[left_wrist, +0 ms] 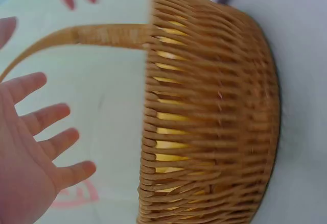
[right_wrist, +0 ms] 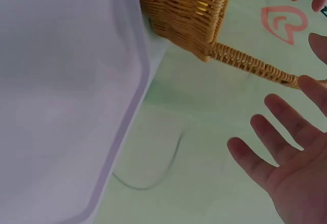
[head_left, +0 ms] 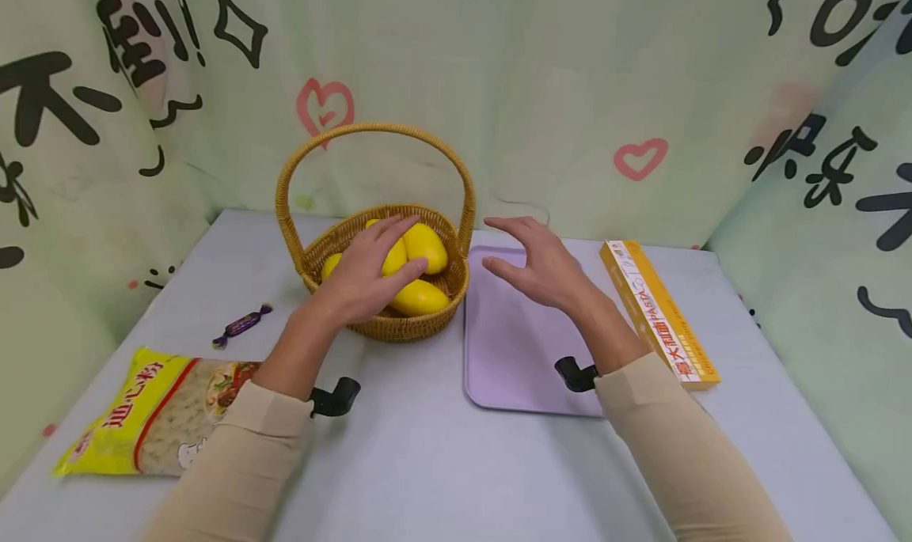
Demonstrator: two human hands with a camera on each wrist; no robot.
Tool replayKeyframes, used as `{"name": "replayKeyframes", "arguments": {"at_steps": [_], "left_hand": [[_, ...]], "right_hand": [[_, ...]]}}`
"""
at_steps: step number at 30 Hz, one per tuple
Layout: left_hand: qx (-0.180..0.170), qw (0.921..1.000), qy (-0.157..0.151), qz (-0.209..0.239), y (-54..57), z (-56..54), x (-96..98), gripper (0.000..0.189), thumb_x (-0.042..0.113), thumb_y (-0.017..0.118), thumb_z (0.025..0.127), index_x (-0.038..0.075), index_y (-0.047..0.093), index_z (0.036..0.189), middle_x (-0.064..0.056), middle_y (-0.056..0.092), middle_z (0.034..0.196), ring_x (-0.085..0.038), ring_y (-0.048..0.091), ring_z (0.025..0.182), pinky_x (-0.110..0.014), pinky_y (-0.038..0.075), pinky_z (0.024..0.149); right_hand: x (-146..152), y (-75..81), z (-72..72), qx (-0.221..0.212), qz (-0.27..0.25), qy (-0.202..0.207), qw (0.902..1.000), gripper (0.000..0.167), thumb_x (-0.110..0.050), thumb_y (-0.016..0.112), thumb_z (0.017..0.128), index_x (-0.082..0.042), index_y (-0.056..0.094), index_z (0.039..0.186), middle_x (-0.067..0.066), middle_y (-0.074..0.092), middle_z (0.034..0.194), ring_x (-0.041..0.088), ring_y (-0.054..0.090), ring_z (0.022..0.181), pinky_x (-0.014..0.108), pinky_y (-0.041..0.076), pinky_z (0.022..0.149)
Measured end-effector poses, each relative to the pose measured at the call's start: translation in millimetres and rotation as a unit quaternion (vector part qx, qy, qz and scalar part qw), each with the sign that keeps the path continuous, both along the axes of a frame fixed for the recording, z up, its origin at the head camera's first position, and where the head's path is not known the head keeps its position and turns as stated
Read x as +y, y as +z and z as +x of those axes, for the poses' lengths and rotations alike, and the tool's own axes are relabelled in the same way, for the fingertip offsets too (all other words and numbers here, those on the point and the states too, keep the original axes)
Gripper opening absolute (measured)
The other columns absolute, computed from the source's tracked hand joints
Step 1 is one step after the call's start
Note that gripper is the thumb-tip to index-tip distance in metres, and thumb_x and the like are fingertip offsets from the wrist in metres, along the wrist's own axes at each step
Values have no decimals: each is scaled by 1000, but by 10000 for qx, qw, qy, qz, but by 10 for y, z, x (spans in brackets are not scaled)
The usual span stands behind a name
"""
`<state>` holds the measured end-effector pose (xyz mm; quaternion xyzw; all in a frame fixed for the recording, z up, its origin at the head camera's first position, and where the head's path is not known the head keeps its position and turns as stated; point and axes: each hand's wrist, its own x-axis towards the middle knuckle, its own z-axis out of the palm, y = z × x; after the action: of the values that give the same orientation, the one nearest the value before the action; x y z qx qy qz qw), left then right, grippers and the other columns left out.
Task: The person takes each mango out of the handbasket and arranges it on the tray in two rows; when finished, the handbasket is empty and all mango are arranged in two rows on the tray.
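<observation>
Fruit partly hidden behind left hand, count unclear.

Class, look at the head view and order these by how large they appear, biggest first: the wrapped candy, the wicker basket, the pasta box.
1. wicker basket
2. pasta box
3. wrapped candy

The gaps are clear; none look alike.

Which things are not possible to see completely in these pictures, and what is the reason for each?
Yellow fruits, head view: the left hand and the basket cover parts; exact number uncertain.
Bag, head view: the left sleeve covers its right end.
Tray, head view: the right arm hides part of its right side.
Candy, head view: its print is too small to read.
Basket, left wrist view: cut off by the bottom edge.
</observation>
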<state>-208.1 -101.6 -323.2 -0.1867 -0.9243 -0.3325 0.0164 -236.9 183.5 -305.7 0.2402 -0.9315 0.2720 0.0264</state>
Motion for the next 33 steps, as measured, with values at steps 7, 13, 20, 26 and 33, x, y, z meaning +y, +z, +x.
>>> {"name": "replayKeyframes", "arguments": {"at_steps": [7, 13, 20, 26, 33], "left_hand": [[11, 9785, 650, 1960, -146, 159, -205, 47, 32, 57, 106, 15, 55, 149, -8, 51, 155, -30, 43, 145, -55, 35, 122], [14, 9101, 1717, 3773, -329, 262, -416, 34, 25, 58, 107, 6, 67, 134, -5, 69, 129, -16, 61, 122, -29, 52, 106], [-488, 8148, 2919, 4985, -448, 288, -581, 31, 12, 66, 101, 2, 65, 131, 3, 69, 100, -15, 66, 95, -20, 61, 77], [-1348, 8162, 3291, 4553, -554, 219, -673, 59, 15, 69, 98, 14, 46, 152, 0, 54, 116, -17, 61, 100, -28, 63, 79], [-1977, 8267, 2839, 4438, -621, 228, -731, 86, 18, 67, 99, 26, 15, 167, -18, 33, 160, -33, 52, 133, -51, 54, 105]], "right_hand": [[-281, 54, -44, -695, -379, 439, 9959, 51, -24, 67, 99, -10, 57, 147, 14, 58, 148, 34, 54, 132, 54, 47, 112], [-503, 35, -110, -969, -323, 672, 9925, 49, -23, 70, 96, -14, 61, 144, 13, 60, 144, 35, 56, 129, 50, 50, 107], [-704, -63, -159, -1501, 16, 820, 9853, 52, -23, 72, 95, -15, 60, 145, 14, 58, 146, 35, 55, 131, 47, 51, 105], [-835, -158, -196, -1746, 354, 883, 9800, 54, -21, 72, 94, -18, 59, 147, 13, 55, 150, 34, 52, 136, 49, 48, 112], [-1003, -250, -242, -1821, 629, 890, 9772, 54, -19, 74, 93, -22, 61, 145, 8, 55, 151, 29, 50, 134, 47, 44, 115]]}}
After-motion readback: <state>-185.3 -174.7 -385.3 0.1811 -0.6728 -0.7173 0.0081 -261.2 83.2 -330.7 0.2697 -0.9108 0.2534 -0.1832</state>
